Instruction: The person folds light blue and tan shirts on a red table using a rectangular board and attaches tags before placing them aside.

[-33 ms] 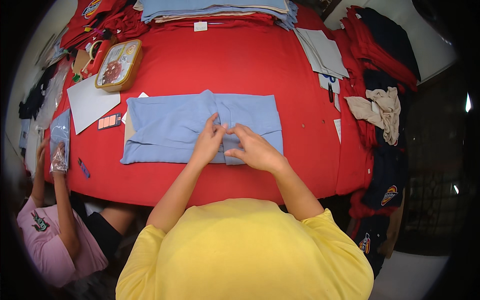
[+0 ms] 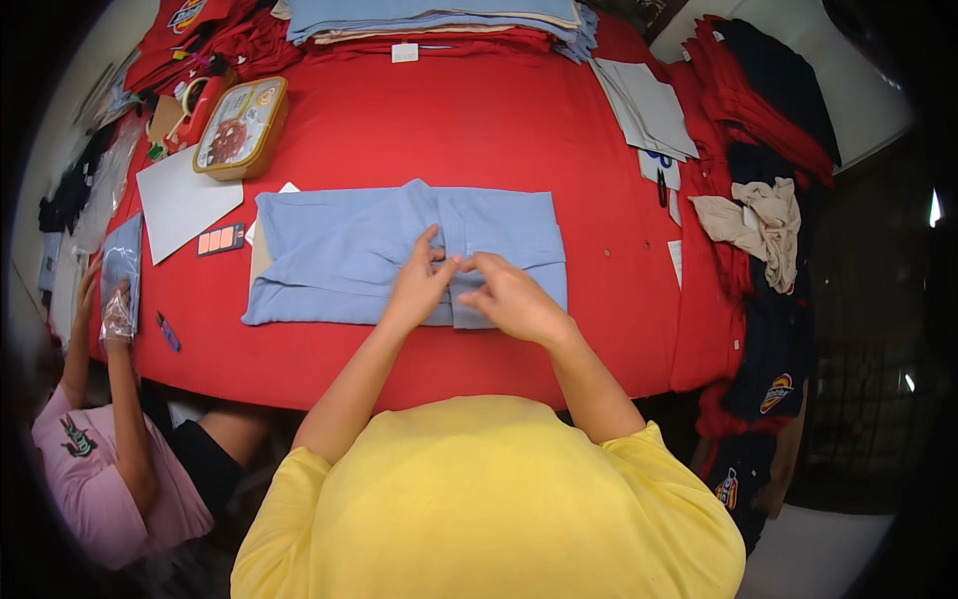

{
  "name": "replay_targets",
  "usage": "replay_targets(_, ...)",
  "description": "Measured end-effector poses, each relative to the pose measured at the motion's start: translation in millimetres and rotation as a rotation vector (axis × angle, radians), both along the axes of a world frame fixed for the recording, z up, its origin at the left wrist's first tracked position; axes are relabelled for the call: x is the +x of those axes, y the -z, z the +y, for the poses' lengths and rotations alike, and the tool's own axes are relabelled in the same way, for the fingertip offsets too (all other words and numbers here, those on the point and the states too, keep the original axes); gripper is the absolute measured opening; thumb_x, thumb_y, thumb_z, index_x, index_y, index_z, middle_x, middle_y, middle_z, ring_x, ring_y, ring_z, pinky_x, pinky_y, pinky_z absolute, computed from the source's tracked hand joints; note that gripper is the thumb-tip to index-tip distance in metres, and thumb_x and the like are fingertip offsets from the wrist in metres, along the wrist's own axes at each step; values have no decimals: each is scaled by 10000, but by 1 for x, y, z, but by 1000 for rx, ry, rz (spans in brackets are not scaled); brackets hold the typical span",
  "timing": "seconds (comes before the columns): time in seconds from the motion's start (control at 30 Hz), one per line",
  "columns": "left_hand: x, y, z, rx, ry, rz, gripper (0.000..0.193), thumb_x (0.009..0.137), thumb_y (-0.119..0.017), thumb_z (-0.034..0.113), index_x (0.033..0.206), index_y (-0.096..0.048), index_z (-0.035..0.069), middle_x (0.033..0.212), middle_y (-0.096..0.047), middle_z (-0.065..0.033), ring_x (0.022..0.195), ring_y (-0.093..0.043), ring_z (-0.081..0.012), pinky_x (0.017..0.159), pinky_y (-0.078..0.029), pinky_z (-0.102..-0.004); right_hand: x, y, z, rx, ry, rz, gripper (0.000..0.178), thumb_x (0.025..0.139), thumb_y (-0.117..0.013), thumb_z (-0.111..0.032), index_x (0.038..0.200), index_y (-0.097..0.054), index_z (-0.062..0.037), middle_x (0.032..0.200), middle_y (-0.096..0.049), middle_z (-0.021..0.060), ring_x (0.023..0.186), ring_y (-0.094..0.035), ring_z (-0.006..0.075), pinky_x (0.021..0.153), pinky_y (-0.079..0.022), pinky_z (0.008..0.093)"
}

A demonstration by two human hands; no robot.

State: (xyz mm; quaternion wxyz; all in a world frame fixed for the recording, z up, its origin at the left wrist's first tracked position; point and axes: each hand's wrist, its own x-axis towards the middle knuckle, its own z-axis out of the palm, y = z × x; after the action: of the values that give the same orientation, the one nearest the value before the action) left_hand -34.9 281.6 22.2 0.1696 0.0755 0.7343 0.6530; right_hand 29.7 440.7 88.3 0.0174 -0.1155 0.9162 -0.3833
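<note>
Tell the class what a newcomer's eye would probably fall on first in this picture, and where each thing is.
Probably the bright red cloth spread across the middle of the view, and the folded light-blue garment lying on it, with the left hand and right hand over it. The yellow shirt at the lower edge stands out almost as strongly. A co-worker's pink shirt at lower left might come next.
</note>
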Motion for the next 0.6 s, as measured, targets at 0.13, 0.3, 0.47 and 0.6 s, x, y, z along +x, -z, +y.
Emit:
replay_targets(0.13, 8, -21, 3, -199, 83, 180, 636, 815, -654, 49, 1403, -416, 105, 1102, -604, -182, 793, -591, -217, 784, -504, -328, 0, 3, 66, 41, 485, -149, 259, 947, -523, -121, 1152, -581, 27, 1006, -629, 156, 751, -624, 165, 603, -542, 307)
replay_targets(0.3, -4, -36, -8, -267, 146, 402, 528, 794, -610, -40, 1301, -544, 92, 1182, -580, -179, 820, -602, -287, 803, -503, -349, 5, 57, 121, -27, 663, -132, 291, 946, -510, -131, 1177, -585, 29, 994, -649, 155, 847, -622, 215, 706, -529, 340)
replay_targets(0.47, -5, -24, -11, -397, 91, 496, 492, 802, -593, -44, 1278, -565, 77, 1295, -531, -200, 1015, -592, -368, 875, -487, -395, -6, 102, 125, -210, 633, -137, 305, 885, -578, -126, 1154, -601, 17, 1024, -656, 151, 974, -633, 255, 869, -492, 382)
replay_targets(0.6, 6, -45, -22, -328, 8, 378, 506, 795, -601, -31, 1291, -549, 55, 1335, -510, -198, 1060, -574, -382, 915, -476, -399, -1, 82, 100, -365, 620, -68, 261, 898, -582, -24, 1156, -598, 4, 908, -618, 87, 790, -598, 137, 689, -533, 294)
